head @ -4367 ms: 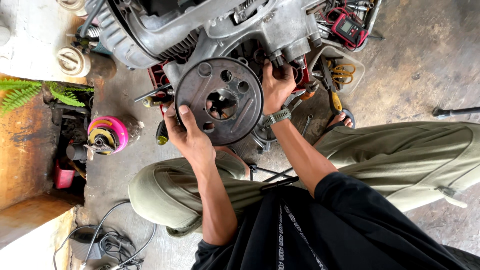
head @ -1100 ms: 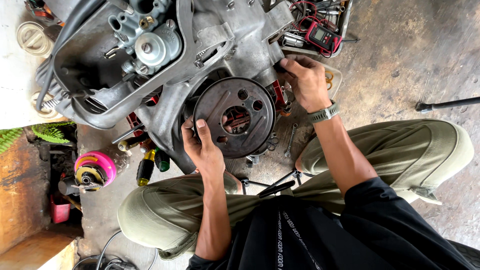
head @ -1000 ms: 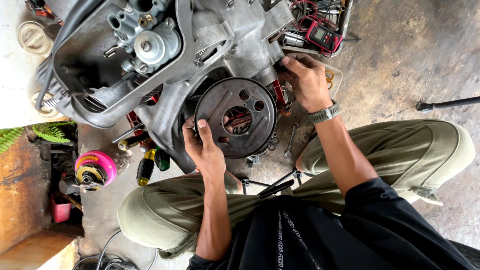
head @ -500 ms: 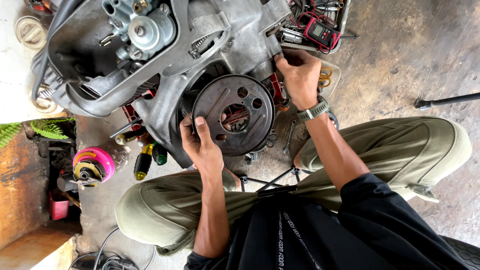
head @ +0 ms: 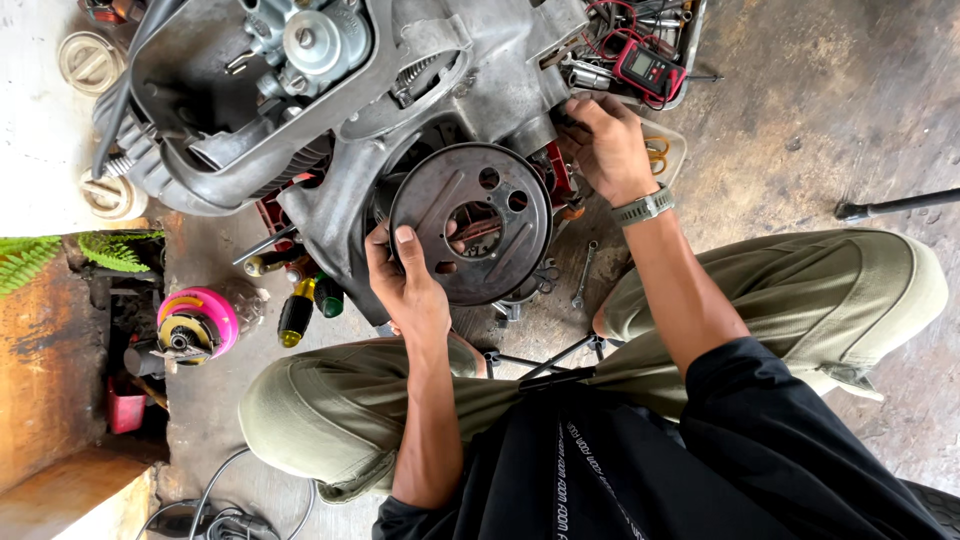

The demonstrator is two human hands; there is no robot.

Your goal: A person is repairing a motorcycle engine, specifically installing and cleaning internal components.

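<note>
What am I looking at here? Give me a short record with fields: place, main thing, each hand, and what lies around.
place: concrete floor, person crouched over the work
main thing: grey engine casing with a round metal plate on its side
left hand: grips the plate's left edge, thumb on its face
right hand: at the casing just right of the plate, wristwatch on
around: screwdrivers, wrench, red meter, pink reel

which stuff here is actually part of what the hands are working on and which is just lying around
In hand:
- round metal plate, gripped at its edge by the left hand
- engine case it sits on, right hand at its side

Lying about:
- screwdrivers
- spanner
- red meter
- pink reel
- cable
</note>
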